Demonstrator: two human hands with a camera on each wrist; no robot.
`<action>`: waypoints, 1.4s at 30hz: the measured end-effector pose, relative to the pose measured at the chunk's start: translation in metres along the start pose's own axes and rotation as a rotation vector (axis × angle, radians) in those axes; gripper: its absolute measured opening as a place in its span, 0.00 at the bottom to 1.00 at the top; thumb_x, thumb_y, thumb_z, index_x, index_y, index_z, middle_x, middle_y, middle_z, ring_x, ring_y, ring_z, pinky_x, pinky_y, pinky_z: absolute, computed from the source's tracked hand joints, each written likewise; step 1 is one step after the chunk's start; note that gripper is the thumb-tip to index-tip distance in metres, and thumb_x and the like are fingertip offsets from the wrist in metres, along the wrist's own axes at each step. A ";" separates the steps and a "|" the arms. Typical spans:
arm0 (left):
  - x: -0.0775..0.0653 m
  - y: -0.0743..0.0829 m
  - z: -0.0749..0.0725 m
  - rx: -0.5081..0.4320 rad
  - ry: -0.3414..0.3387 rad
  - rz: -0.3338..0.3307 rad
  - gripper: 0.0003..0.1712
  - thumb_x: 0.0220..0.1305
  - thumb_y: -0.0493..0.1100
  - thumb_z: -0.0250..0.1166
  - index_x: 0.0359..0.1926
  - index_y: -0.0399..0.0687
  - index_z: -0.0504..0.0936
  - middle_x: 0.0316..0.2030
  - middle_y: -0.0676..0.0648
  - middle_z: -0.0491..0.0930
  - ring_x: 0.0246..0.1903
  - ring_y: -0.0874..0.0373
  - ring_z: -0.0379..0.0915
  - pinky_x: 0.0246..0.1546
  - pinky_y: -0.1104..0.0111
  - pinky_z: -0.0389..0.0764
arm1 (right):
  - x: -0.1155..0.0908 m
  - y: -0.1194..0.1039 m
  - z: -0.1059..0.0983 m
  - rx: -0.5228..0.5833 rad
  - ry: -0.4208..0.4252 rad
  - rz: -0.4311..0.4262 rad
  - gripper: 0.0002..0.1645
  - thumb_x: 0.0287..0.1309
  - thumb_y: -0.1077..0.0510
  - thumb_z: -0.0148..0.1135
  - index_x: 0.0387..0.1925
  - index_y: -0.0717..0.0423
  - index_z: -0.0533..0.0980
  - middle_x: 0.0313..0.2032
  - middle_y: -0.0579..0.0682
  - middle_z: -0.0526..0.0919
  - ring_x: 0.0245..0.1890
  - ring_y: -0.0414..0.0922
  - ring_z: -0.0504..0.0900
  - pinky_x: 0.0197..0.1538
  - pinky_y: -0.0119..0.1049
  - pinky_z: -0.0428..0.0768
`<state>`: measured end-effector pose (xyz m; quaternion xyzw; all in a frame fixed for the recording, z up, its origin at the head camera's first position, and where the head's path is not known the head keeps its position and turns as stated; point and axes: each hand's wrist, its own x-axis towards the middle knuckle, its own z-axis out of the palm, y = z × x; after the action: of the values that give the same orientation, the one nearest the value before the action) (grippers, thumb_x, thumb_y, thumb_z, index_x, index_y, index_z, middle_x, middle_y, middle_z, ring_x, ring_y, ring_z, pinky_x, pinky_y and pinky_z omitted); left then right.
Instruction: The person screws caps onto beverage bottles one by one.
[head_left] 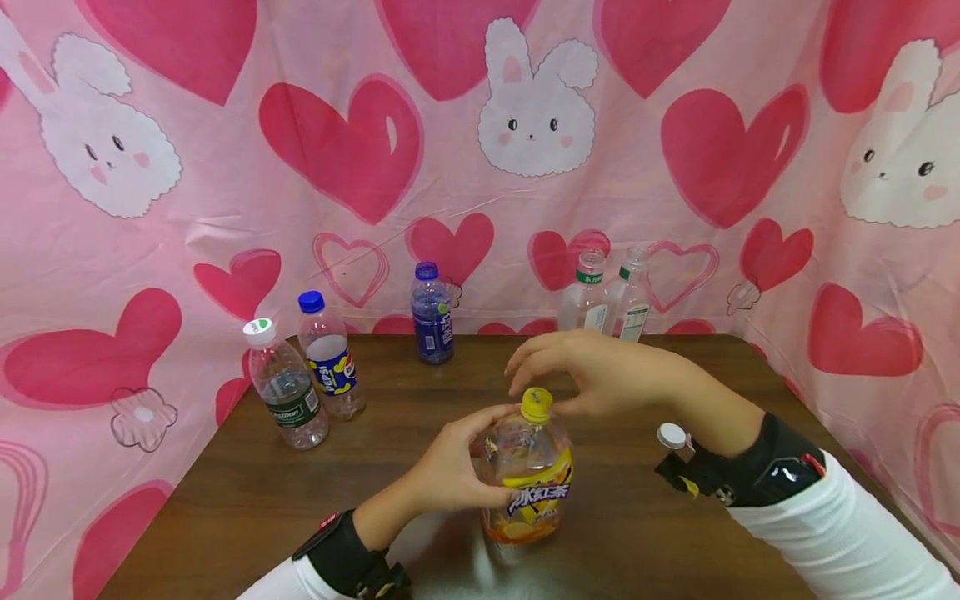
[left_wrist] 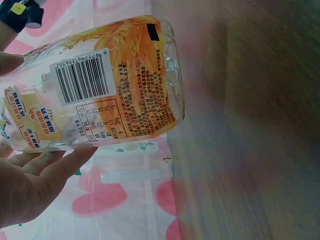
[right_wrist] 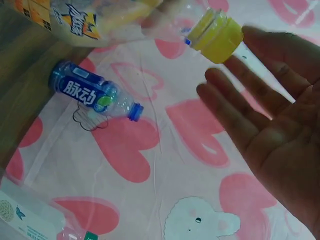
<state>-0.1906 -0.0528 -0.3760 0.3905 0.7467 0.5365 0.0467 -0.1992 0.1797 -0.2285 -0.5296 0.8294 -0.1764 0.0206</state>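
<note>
My left hand [head_left: 457, 467] grips a clear plastic iced tea bottle [head_left: 534, 493] with a yellow and orange label, thumb across its front. The bottle stands upright, its base close over the wooden table. On its neck sits a yellow cap [head_left: 536, 405]. My right hand [head_left: 600, 371] hovers around the cap with loosely extended fingers. In the right wrist view, its fingertips [right_wrist: 214, 75] are spread beside the yellow cap [right_wrist: 220, 40], the palm facing it. A barcode and printed text [left_wrist: 85, 75] on the bottle's other side fill the left wrist view.
At the left stand a white-capped bottle with a green label [head_left: 292, 408] and a blue-capped Pepsi bottle [head_left: 333, 367]. A blue-labelled bottle [head_left: 432, 321] is at the back. Two clear uncapped bottles [head_left: 587, 296] stand behind my right hand. A white-capped container [head_left: 672, 436] is partly hidden by my right wrist.
</note>
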 end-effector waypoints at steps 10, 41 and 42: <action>0.000 0.003 0.000 0.003 -0.014 -0.005 0.48 0.44 0.38 0.76 0.68 0.55 0.67 0.57 0.50 0.77 0.51 0.54 0.76 0.46 0.66 0.80 | 0.002 0.001 0.008 -0.004 0.003 0.018 0.10 0.53 0.65 0.67 0.38 0.53 0.82 0.34 0.40 0.78 0.31 0.36 0.73 0.33 0.29 0.78; 0.007 -0.002 -0.001 0.160 0.058 0.060 0.52 0.43 0.38 0.79 0.70 0.53 0.66 0.55 0.53 0.78 0.49 0.60 0.76 0.45 0.66 0.81 | 0.007 0.003 0.022 -0.323 0.077 0.198 0.11 0.62 0.52 0.65 0.30 0.55 0.80 0.25 0.41 0.78 0.27 0.37 0.75 0.34 0.31 0.79; 0.007 -0.002 -0.001 0.173 0.061 0.063 0.52 0.42 0.38 0.80 0.70 0.52 0.66 0.55 0.53 0.78 0.49 0.60 0.76 0.47 0.66 0.80 | 0.008 0.004 0.022 -0.323 0.081 0.211 0.12 0.62 0.51 0.65 0.29 0.55 0.80 0.24 0.41 0.77 0.25 0.36 0.74 0.32 0.30 0.78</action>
<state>-0.1968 -0.0492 -0.3752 0.4000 0.7786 0.4829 -0.0267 -0.2012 0.1684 -0.2496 -0.4287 0.8980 -0.0590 -0.0800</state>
